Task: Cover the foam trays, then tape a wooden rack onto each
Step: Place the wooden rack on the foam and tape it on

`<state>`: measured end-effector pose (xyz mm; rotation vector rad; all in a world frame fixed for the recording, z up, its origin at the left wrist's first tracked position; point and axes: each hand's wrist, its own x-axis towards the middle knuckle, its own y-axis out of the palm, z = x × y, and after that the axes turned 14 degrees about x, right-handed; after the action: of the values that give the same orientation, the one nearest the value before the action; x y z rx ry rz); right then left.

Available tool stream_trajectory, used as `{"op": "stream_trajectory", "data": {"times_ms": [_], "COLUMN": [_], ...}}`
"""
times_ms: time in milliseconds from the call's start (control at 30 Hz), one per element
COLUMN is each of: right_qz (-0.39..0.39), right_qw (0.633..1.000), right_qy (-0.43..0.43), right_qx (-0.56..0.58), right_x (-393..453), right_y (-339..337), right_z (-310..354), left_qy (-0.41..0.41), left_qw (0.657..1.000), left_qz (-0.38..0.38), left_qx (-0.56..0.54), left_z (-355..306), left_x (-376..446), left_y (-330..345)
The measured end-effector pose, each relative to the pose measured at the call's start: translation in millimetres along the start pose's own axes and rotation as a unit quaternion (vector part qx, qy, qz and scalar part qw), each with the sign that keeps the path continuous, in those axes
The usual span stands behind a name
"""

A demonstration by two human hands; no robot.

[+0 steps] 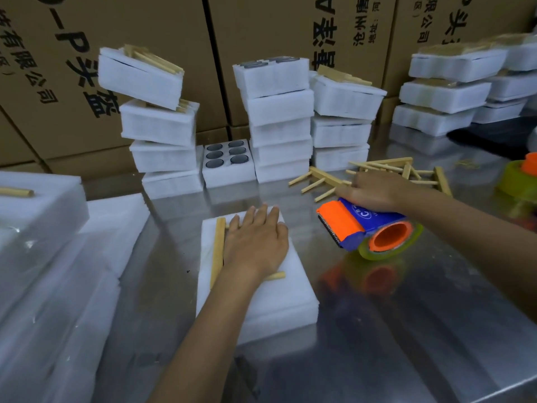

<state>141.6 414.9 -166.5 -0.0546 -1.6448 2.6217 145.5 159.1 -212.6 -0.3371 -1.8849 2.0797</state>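
A covered white foam tray (279, 303) lies on the steel table in front of me. A wooden rack (218, 251) lies on its lid. My left hand (255, 242) presses flat on the rack with straight fingers. My right hand (374, 190) grips the blue and orange tape dispenser (366, 228), held just right of the tray above the table. The dispenser's toothed edge points toward the tray.
Loose wooden racks (386, 173) lie behind my right hand. An uncovered tray with dark round holes (226, 161) stands among stacks of foam trays (279, 117) at the back. Foam sheets (52, 257) pile at the left. A spare tape roll (520, 178) sits at the right edge.
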Motion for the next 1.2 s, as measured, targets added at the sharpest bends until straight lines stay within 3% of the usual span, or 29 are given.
{"op": "stream_trajectory", "data": {"times_ms": [133, 300, 400, 467, 567, 733, 833, 933, 1200], "right_qz": [-0.035, -0.060, -0.057, -0.060, -0.076, -0.121, -0.128, -0.135, -0.143], "right_qw": [0.998, 0.997, 0.996, 0.993, 0.989, 0.980, 0.977, 0.972, 0.966], "right_qy": [0.055, 0.037, 0.029, 0.023, 0.019, 0.009, 0.017, 0.014, 0.054], "right_qx": [0.000, -0.041, -0.069, -0.096, -0.127, -0.160, -0.172, -0.192, -0.209], "right_x": [-21, -17, -16, -16, -18, -24, -27, -29, -33], "right_y": [-21, -14, -11, -6, 0, 8, 10, 15, 20], "right_z": [-49, -42, -35, -30, -19, -10, -4, 2, 16], "left_qy": [0.005, 0.016, 0.044, 0.071, 0.084, 0.040, 0.023, 0.034, 0.081], "left_qw": [1.000, 0.999, 0.993, 0.995, 0.984, 0.972, 0.950, 0.944, 0.949], "left_qz": [-0.002, 0.010, -0.070, -0.071, 0.013, -0.025, 0.001, 0.017, -0.044], "left_qx": [0.009, 0.034, 0.089, 0.004, -0.155, -0.231, -0.311, -0.329, -0.300], "left_z": [0, -2, -12, -27, -47, -46, -40, -39, -44], "left_x": [2, 2, 8, 16, 22, 26, 27, 24, 19], "left_y": [3, -7, -18, -26, -27, -11, -14, -16, -12]}}
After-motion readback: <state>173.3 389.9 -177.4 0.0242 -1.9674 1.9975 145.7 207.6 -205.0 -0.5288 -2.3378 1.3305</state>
